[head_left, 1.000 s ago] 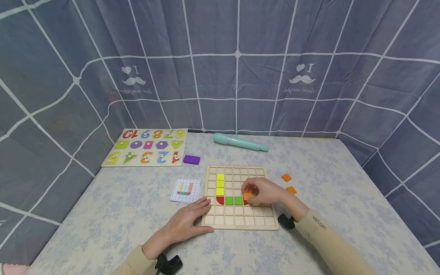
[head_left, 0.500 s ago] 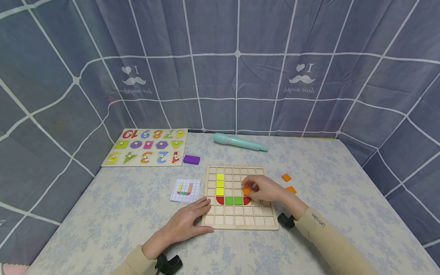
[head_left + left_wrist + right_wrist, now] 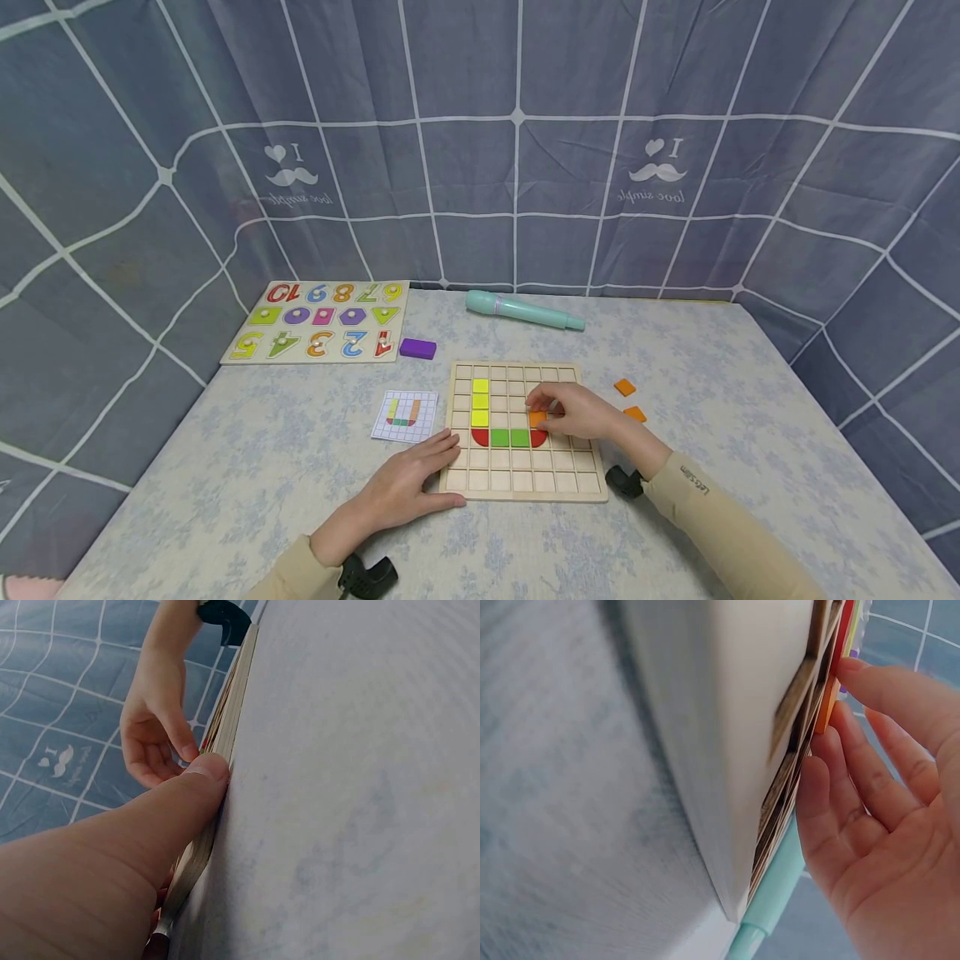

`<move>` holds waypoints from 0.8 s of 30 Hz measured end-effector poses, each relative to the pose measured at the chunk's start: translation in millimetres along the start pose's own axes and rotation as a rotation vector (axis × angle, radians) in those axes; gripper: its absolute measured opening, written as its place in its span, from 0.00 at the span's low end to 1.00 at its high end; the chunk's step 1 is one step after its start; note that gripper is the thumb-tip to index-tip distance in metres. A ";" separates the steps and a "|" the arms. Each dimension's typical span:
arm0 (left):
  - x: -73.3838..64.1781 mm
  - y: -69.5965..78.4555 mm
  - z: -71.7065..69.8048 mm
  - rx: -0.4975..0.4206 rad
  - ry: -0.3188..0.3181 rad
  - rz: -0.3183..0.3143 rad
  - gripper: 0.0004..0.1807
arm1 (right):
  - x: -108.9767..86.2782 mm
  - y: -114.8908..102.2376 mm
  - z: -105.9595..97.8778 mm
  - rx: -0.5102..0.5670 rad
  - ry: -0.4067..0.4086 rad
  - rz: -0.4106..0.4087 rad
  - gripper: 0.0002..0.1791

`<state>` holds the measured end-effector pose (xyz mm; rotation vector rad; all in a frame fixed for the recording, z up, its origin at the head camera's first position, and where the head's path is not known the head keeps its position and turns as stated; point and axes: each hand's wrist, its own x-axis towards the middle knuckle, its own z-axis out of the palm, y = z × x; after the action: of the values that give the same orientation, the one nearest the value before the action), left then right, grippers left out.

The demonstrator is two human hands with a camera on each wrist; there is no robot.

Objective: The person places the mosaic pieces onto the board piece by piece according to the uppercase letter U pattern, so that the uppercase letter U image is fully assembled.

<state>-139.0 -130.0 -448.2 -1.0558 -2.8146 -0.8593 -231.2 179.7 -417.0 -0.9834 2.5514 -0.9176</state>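
Note:
In the head view my right hand (image 3: 573, 411) has its thumb and fingers at an orange square tile (image 3: 537, 418), which sits in a cell of the wooden grid board (image 3: 524, 492). That cell lies just above the right one of two red rounded tiles (image 3: 538, 438). The right wrist view shows the orange tile (image 3: 826, 705) between thumb and fingertips. My left hand (image 3: 408, 483) rests on the board's left edge, fingers extended. Three yellow tiles (image 3: 480, 401) stand in a column on the left, and two green tiles (image 3: 510, 437) lie between the red ones.
Two loose orange tiles (image 3: 625, 387) lie right of the board. A card (image 3: 405, 416) with a coloured U pattern is on the left. Behind are a number puzzle board (image 3: 318, 323), a purple block (image 3: 417, 348) and a teal pen-shaped object (image 3: 525, 312).
The orange tile in my right hand has moved back, off the right red tile, and now lies flat in the cell above it. My left hand has stayed in place.

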 end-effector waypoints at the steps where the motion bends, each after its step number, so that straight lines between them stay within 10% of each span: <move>1: 0.0 -0.1 0.0 0.000 0.001 0.002 0.40 | -0.1 0.0 0.0 -0.001 0.002 -0.004 0.16; 24: 0.2 -0.3 -1.1 -0.002 -0.009 -0.005 0.40 | -29.0 8.7 -26.4 0.192 0.217 0.096 0.17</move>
<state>-139.5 -130.6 -447.4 -1.0560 -2.8259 -0.8604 -225.9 216.6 -402.0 -0.7362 2.5943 -1.2752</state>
